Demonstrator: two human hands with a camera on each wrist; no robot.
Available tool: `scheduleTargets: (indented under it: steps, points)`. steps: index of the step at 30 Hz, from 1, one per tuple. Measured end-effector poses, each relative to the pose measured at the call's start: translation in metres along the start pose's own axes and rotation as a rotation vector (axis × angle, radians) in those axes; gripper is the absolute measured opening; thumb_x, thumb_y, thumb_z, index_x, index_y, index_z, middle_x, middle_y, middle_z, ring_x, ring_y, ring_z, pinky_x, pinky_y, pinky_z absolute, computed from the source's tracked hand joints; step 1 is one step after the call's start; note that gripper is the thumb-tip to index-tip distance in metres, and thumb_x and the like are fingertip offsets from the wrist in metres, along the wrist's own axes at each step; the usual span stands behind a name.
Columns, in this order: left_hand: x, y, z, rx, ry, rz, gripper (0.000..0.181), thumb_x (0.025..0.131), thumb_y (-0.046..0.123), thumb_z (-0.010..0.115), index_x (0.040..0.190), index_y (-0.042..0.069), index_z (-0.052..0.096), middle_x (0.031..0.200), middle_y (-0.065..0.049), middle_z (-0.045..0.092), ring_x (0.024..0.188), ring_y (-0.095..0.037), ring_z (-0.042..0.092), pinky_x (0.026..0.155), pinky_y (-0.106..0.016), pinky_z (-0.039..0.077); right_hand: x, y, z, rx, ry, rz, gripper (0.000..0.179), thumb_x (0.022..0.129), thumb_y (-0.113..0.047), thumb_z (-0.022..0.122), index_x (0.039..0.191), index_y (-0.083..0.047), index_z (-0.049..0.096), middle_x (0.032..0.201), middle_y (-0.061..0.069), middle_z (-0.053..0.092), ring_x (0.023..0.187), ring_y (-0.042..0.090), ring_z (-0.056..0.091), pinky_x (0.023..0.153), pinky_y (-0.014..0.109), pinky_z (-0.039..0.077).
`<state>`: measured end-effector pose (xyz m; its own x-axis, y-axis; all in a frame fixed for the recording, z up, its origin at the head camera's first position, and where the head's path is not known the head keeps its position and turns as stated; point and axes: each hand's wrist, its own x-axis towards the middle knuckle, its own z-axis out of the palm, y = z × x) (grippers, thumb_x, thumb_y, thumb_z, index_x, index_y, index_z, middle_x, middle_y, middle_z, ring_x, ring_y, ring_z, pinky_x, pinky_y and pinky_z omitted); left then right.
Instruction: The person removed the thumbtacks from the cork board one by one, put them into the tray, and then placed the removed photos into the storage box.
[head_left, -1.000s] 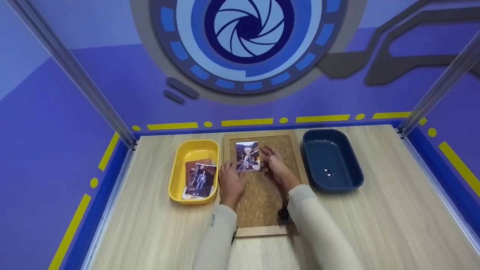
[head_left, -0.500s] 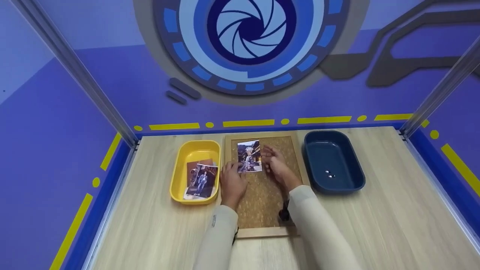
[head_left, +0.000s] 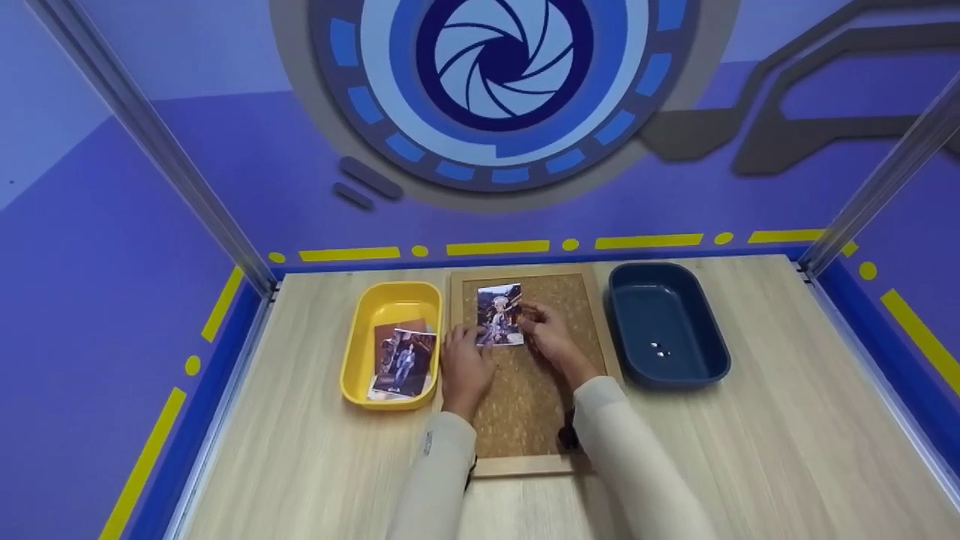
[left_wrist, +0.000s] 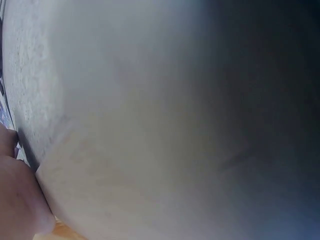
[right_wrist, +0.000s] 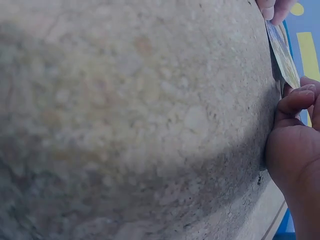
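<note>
A photo print (head_left: 498,313) of a figure in a pale headdress lies over the upper part of the framed cork board (head_left: 525,397). My left hand (head_left: 466,367) pinches its lower left corner. At its right edge, my right hand (head_left: 553,336) pinches it between thumb and fingers. In the right wrist view the photo print (right_wrist: 283,55) stands slightly off the cork, between the left fingertips (right_wrist: 269,12) and the right hand (right_wrist: 295,135). Only part of the left hand (left_wrist: 20,195) shows in the left wrist view, which is mostly blurred.
Left of the board is a yellow tray (head_left: 352,330) with several photos (head_left: 405,364) in it. A dark blue tray (head_left: 667,315) on the right holds a few small shiny pieces (head_left: 660,349). Patterned walls (head_left: 480,217) enclose the wooden table (head_left: 787,420).
My right fingers were spread a little away from the photo's right edge and have closed onto it. The photo has shifted slightly; my left hand stays at its lower left.
</note>
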<state>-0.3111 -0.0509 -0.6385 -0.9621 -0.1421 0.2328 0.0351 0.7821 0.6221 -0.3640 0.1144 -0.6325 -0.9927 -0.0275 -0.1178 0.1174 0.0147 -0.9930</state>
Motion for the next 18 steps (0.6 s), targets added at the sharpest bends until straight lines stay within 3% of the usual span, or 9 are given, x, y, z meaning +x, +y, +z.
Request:
scheduleTargets:
  steps: [3,9,18]
  points:
    - [-0.0009,0.0013,-0.0008,0.001,0.009,0.009,0.024,0.09,0.019,0.07,0.114,0.013,0.071,0.118,-0.007,0.064,0.117,-0.029,0.056,0.104,-0.045,0.042,0.0003,0.0012,0.0015,-0.024,0.017,-0.026,0.04,0.09,0.008,0.059,0.13,0.006,0.059,0.1,0.018,0.065,0.076,0.01,0.056,0.063,0.017,0.046]
    - [-0.0027,0.0007,-0.0005,-0.017,0.004,-0.005,0.021,0.091,0.019,0.068,0.111,0.014,0.072,0.121,-0.006,0.064,0.118,-0.028,0.055,0.106,-0.045,0.041,-0.0003,0.003,0.0042,-0.022,0.043,-0.036,0.041,0.088,0.013,0.055,0.128,0.007,0.06,0.087,0.01,0.059,0.064,0.01,0.049,0.05,0.017,0.039]
    - [-0.0025,0.0001,0.0002,-0.006,-0.005,-0.022,0.018,0.092,0.021,0.068,0.109,0.017,0.071,0.118,-0.003,0.063,0.117,-0.027,0.055,0.105,-0.044,0.041,0.0002,0.0047,0.0047,-0.127,0.08,-0.111,0.036,0.085,0.011,0.062,0.121,0.005,0.066,0.083,0.013,0.063,0.073,0.012,0.054,0.063,0.019,0.045]
